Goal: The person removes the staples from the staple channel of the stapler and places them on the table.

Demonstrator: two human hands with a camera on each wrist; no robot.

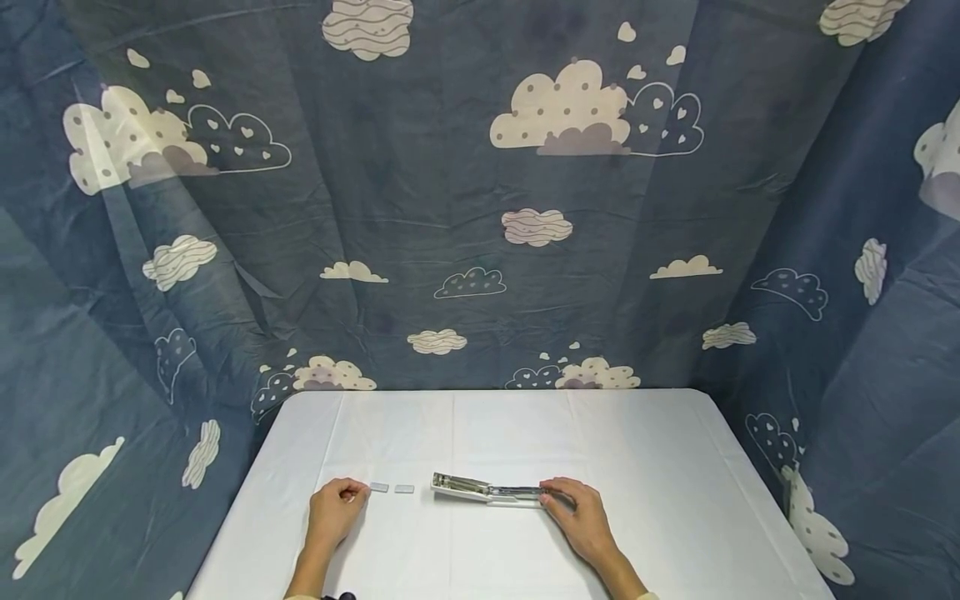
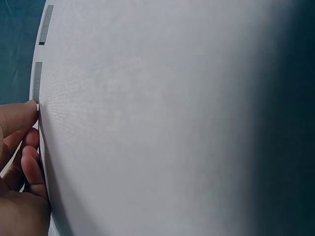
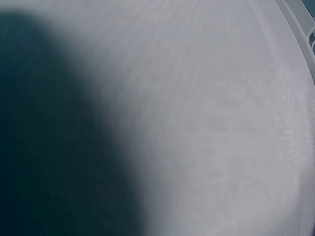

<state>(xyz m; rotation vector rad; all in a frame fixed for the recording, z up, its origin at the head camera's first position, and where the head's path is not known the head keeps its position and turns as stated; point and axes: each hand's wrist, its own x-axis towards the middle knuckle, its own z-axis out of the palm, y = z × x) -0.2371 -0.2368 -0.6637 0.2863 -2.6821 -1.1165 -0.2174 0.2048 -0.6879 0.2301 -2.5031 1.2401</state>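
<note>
A stapler (image 1: 461,487) lies unfolded across the white table, its silvery metal inner parts showing. My right hand (image 1: 579,515) grips its right end between thumb and fingers. To the left are two short grey strips of staples, lying end to end with a small gap. My left hand (image 1: 335,508) has its fingertips on the near end of the left staple strip (image 2: 37,81), pinching it. The other staple strip (image 1: 404,489) lies between that one and the stapler. Only a sliver of the stapler's white edge (image 3: 298,34) enters the right wrist view.
A white cloth covers the table (image 1: 510,433), which has rounded far corners. Dark blue fabric (image 1: 450,183) printed with clouds hangs behind it and along both sides.
</note>
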